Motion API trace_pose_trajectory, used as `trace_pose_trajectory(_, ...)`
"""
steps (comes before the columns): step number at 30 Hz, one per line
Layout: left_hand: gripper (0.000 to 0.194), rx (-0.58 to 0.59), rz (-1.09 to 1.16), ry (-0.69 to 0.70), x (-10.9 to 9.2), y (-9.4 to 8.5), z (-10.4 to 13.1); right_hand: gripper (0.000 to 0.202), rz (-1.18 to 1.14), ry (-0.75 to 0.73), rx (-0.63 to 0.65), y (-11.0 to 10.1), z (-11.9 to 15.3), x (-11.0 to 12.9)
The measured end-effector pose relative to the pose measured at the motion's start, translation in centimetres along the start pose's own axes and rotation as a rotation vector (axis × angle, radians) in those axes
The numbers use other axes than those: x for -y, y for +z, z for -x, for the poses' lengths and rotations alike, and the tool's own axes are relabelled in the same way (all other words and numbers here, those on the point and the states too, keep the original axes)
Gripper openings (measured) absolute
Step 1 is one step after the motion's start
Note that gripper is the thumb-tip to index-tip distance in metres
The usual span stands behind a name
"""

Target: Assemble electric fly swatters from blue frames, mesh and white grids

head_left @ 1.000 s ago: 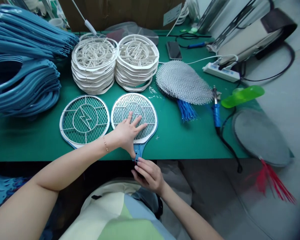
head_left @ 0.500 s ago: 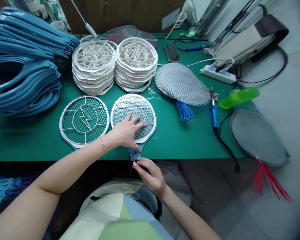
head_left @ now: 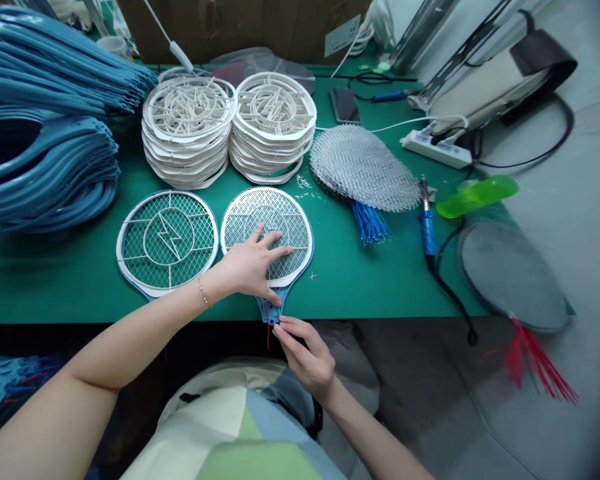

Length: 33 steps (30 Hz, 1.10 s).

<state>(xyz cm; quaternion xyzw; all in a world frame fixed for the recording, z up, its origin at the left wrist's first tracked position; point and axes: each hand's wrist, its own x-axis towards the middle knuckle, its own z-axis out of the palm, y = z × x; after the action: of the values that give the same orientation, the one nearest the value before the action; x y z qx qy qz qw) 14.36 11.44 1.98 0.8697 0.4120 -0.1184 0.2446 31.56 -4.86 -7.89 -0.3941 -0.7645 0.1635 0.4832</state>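
With the racket (head_left: pixel 290 230) steadied under the spread left hand (head_left: pixel 255 267), the red wire (head_left: pixel 268 335) has been straightened, apparently sorted, though whether anything is pinched by the right hand (head_left: pixel 310 360) cannot be told.

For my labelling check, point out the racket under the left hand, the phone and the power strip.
Racket (head_left: pixel 272 212), head view: on its upper mesh.
Phone (head_left: pixel 345 106), head view: middle of its dark screen.
Power strip (head_left: pixel 437 151), head view: middle of its white casing.

Open room lies right of the held racket (head_left: pixel 265 210); 2 white stacks (head_left: pixel 273 148) block behind.
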Motion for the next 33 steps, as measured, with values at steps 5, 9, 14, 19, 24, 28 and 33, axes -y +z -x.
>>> trace_pose_trajectory(5,0.119,0.024,-0.012,-0.013,-0.4,0.1,-0.2,0.061,0.031,-0.055,0.028,0.1,-0.5,0.2)
trace_pose_trajectory(9,0.118,0.033,-0.013,-0.009,-0.4,0.0,-0.1,0.054,0.105,-0.131,0.085,-0.1,-1.0,0.2)
trace_pose_trajectory(14,0.123,0.032,-0.033,0.014,-0.4,0.2,0.0,0.045,0.228,-0.184,0.21,-0.9,-2.4,1.2)
trace_pose_trajectory(19,0.128,0.048,-0.074,0.013,-0.6,0.4,-0.2,0.034,0.261,-0.059,0.323,-0.8,-3.1,2.8)
trace_pose_trajectory(24,0.127,0.031,-0.056,0.038,-0.3,0.2,-0.2,0.028,0.185,0.16,0.482,-1.9,-5.9,3.6)
trace_pose_trajectory(28,0.103,-0.032,0.083,0.057,0.5,-0.8,-0.7,0.01,-0.159,0.39,0.249,-4.3,-9.7,2.8)
trace_pose_trajectory(33,0.081,-0.144,0.371,0.112,2.7,-2.1,1.1,0.012,-0.259,0.337,-0.144,-4.2,-11.6,2.4)
